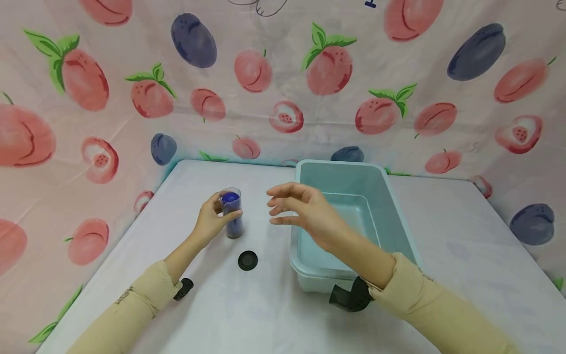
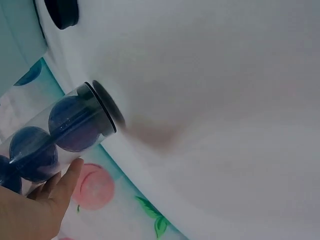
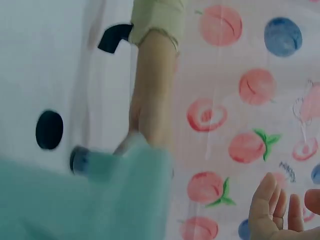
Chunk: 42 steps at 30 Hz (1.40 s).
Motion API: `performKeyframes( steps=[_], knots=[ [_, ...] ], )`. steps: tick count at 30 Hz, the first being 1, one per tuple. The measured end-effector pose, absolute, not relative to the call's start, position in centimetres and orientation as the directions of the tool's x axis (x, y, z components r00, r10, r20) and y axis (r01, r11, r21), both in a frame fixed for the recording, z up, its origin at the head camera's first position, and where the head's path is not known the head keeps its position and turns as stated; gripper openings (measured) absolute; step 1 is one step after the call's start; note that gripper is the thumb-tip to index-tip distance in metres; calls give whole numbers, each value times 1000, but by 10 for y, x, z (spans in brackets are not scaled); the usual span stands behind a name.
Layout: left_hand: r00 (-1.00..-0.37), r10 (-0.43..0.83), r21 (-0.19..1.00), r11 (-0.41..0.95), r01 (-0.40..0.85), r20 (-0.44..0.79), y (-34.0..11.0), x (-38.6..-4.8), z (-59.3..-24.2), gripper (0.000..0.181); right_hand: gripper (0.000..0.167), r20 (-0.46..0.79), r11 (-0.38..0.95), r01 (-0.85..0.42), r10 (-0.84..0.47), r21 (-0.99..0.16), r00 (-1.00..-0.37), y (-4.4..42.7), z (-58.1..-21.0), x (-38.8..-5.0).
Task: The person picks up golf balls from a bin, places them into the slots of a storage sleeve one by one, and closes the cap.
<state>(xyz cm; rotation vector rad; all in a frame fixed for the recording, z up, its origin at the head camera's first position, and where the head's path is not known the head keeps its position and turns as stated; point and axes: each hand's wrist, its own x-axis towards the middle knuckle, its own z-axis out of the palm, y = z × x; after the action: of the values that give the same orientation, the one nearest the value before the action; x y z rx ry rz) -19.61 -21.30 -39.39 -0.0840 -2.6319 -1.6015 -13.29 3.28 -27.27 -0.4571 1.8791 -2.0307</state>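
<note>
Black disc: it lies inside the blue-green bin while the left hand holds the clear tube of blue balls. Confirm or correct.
Not so: the black disc lies on the white table, outside the blue-green bin, as the head view shows. The left hand does hold the clear tube of blue balls.

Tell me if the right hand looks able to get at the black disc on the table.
Probably yes. The black disc lies uncovered on the table, left of the bin, and nothing seems to stand between it and the right hand, which looks empty.
</note>
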Motion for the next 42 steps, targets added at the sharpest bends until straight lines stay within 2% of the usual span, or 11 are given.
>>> performKeyframes(
  steps=[6, 9, 17, 21, 27, 33, 42],
  knots=[
    [-994, 9, 897, 430, 101, 107, -220, -193, -400, 57, 24, 176, 50, -236, -524, -970, -833, 7, -293, -111],
    [-993, 17, 903, 414, 116, 120, -223, -192, -402, 56, 22, 217, 105, -318, -530, -942, -820, -7, -305, -104],
    [-987, 20, 895, 419, 155, 162, -225, -190, -401, 54, 23, 220, 134, -355, -574, -925, -789, -30, -343, -95],
    [-986, 16, 899, 410, 157, 165, -228, -188, -402, 54, 27, 203, 250, -413, -585, -876, -785, -40, -363, -100],
    [-987, 28, 902, 402, 156, 158, -231, -188, -405, 55, 49, 109, 458, -486, -635, -744, -765, -48, -385, -109],
    [-986, 21, 883, 442, 157, 165, -229, -188, -407, 55, 51, 112, 556, -495, -583, -668, -805, -52, -400, -116],
    [-988, 27, 874, 464, 145, 149, -229, -186, -409, 59, 50, 97, 602, -446, -521, -662, -848, -57, -416, -128]
  ],
)
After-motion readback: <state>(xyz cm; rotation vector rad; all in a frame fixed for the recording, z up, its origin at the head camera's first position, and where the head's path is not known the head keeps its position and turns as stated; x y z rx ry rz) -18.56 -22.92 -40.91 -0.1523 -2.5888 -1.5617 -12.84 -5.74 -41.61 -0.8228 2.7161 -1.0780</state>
